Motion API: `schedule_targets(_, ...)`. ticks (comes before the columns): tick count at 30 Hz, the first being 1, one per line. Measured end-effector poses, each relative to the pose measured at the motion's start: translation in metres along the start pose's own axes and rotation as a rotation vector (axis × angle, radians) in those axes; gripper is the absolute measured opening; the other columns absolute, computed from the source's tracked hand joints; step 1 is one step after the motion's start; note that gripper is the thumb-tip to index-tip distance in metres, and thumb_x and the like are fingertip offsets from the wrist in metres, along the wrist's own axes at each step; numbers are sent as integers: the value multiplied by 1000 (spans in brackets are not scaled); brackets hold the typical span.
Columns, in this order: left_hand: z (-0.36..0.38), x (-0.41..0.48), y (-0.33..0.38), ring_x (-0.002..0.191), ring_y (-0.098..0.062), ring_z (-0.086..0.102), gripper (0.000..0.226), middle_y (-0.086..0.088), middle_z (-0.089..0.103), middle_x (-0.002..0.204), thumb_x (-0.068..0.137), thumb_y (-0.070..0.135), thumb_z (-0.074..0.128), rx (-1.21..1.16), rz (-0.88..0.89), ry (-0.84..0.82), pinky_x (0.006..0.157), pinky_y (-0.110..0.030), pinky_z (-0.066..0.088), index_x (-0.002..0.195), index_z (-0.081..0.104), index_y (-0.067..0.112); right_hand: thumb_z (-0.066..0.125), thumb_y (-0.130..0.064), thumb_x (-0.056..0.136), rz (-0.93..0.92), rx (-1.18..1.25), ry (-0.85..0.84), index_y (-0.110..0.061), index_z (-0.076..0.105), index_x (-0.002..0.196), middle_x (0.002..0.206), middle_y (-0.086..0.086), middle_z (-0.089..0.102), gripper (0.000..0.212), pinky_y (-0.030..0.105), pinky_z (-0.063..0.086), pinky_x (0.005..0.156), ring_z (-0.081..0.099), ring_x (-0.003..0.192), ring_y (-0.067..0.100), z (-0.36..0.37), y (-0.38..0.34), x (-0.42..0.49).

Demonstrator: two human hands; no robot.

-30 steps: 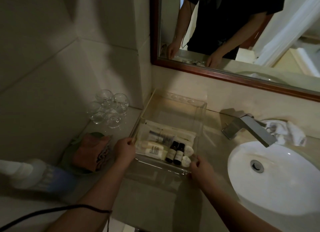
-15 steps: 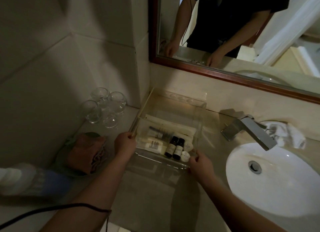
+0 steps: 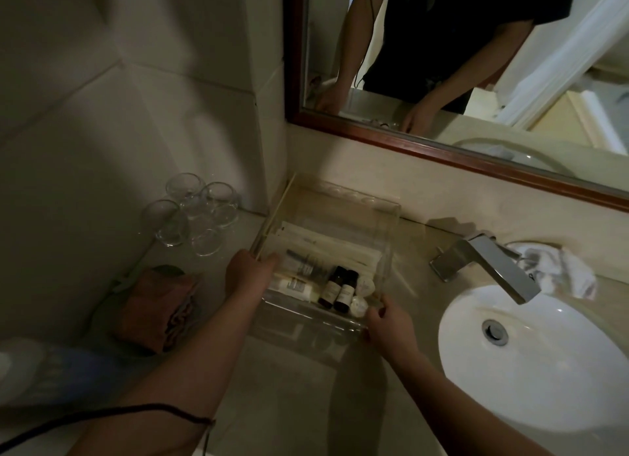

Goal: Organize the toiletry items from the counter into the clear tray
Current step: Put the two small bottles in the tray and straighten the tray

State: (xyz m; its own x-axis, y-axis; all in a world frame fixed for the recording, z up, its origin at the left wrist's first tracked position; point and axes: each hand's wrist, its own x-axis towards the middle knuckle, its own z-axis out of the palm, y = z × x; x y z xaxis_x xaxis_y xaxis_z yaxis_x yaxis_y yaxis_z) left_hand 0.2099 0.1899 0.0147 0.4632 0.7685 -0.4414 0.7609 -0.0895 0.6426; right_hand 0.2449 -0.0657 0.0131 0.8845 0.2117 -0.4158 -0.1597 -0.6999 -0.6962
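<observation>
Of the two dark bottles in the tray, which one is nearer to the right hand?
The dark bottle nearest the small white caps; the other dark bottle lies farther left.

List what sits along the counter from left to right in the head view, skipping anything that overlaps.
Blurred bottle → folded cloth → left hand → dark bottles → right hand → faucet → white towel.
</observation>
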Motion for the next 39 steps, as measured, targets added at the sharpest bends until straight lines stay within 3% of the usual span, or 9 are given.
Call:
schedule_targets(5,-2,6,0,97,-36,65,68,-19,69,107,68,60,60,37,-39,-1,81,-39,53,106,66,4,49,-17,97,1,3,-18,-16,52,125,81,6,67,28,28,53,60,68,71,20,-1,4,-2)
schedule_targets(11,-5,3,-1,97,-35,65,63,-17,69,107,69,55,69,88,-32,-14,70,-32,46,106,66,4,50,-16,96,17,-20,-19,-14,51,128,81,9,67,33,41,59,69,68,73,25,-2,7,-1)
schedule_targets(20,-4,4,12,103,-35,64,69,-15,67,115,67,60,63,144,-52,-8,76,-34,47,112,63,8,50,-15,97,18,-17,-30,-13,46,137,79,7,67,41,27,52,58,68,71,22,-5,1,-1)
schedule_targets(25,-3,5,16,105,-35,63,69,-16,66,117,69,62,60,144,-47,0,79,-35,48,113,63,8,50,-15,95,18,-18,-25,-15,50,131,79,8,68,36,34,58,63,68,70,22,-4,2,0)
schedule_targets(28,-3,5,13,102,-36,64,69,-17,67,112,70,63,55,121,-31,-3,78,-36,48,109,64,8,49,-16,96,18,-15,-28,-16,48,133,81,5,67,36,26,52,58,67,71,18,-3,1,0)
schedule_targets(30,-3,4,10,96,-36,64,59,-19,68,104,76,57,52,62,-3,4,74,-35,46,101,66,5,49,-17,97,12,-15,-33,-16,49,130,83,4,67,33,23,49,57,67,71,17,-3,0,0)
schedule_targets(35,-2,-11,-15,98,-34,62,22,-16,68,101,87,18,54,-54,73,-28,74,-30,40,101,66,8,49,-19,97,-7,-25,-10,-16,55,115,82,6,67,19,45,59,72,67,73,23,-3,1,3)
schedule_targets(39,0,-18,-26,84,-32,62,21,-18,68,91,86,10,53,-61,61,-20,68,-29,38,97,70,7,49,-18,96,15,-49,17,-15,49,127,78,4,65,31,37,55,64,65,70,20,-1,1,7)
